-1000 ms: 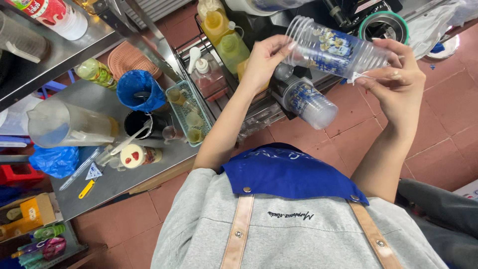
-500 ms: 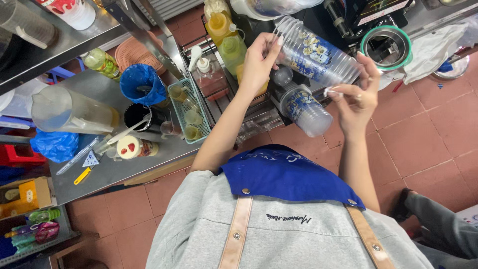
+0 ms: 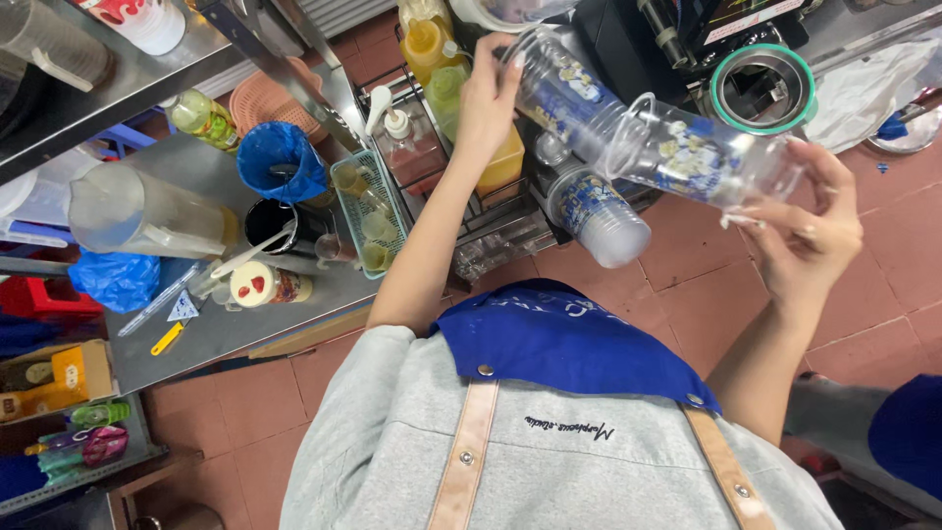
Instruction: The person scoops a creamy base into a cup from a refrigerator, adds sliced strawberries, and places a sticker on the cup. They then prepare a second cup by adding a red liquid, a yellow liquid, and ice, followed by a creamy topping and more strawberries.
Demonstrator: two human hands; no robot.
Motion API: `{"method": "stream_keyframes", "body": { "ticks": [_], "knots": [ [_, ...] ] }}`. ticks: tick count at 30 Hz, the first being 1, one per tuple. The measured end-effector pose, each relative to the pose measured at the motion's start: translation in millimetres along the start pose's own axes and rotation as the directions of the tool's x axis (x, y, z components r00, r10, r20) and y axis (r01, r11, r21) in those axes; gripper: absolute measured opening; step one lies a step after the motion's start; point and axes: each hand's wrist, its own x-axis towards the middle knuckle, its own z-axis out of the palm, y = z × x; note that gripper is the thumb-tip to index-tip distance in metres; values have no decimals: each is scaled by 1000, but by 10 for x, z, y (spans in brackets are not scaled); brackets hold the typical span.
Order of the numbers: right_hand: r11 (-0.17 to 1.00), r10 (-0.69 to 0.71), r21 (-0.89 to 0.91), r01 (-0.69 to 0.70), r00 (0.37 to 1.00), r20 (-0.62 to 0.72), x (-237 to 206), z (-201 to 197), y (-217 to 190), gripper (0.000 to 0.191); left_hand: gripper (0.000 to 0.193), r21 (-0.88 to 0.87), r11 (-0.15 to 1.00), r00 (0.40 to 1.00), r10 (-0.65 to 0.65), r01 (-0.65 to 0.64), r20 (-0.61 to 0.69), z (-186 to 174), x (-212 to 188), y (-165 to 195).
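Note:
My left hand (image 3: 488, 98) grips the upper end of a sleeve of stacked clear plastic cups with blue and yellow print (image 3: 567, 86), which slants down to the right. My right hand (image 3: 807, 228) holds a single printed clear cup (image 3: 703, 157) by its base, its open rim still close to the lower end of that sleeve. A second stack of the same cups (image 3: 599, 211) lies on a wire rack just below them. My grey shirt and blue apron fill the bottom of the view.
A machine with a green ring (image 3: 763, 88) stands at the upper right. Yellow squeeze bottles (image 3: 432, 44), a pump bottle (image 3: 402, 137), a green basket (image 3: 365, 211), a blue-lined bin (image 3: 280, 162) and a clear pitcher (image 3: 147, 211) crowd the steel counter (image 3: 216, 329). The floor is red tile.
My right hand has drawn one cup off the end of the stack and moved it right and down. My left hand keeps its hold on the stack.

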Motion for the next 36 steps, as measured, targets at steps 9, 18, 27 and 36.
{"method": "stream_keyframes", "body": {
  "ticks": [9, 18, 27, 36],
  "knots": [
    [981, 129, 144, -128, 992, 1, -204, 515, 313, 19, 50, 609, 753, 957, 289, -249, 34, 213, -112, 204],
    [958, 43, 286, -12, 994, -102, -71, 470, 260, 14, 50, 585, 761, 941, 98, -280, 323, 184, -54, 215],
    [798, 110, 595, 90, 950, -291, 190, 724, -273, 15, 86, -623, 729, 920, -25, 284, 391, -44, -585, 517],
    [782, 151, 615, -95, 988, -40, 244, 798, -651, 8, 105, -911, 221, 926, 66, 348, 371, 79, -841, 1197]
  ]
}}
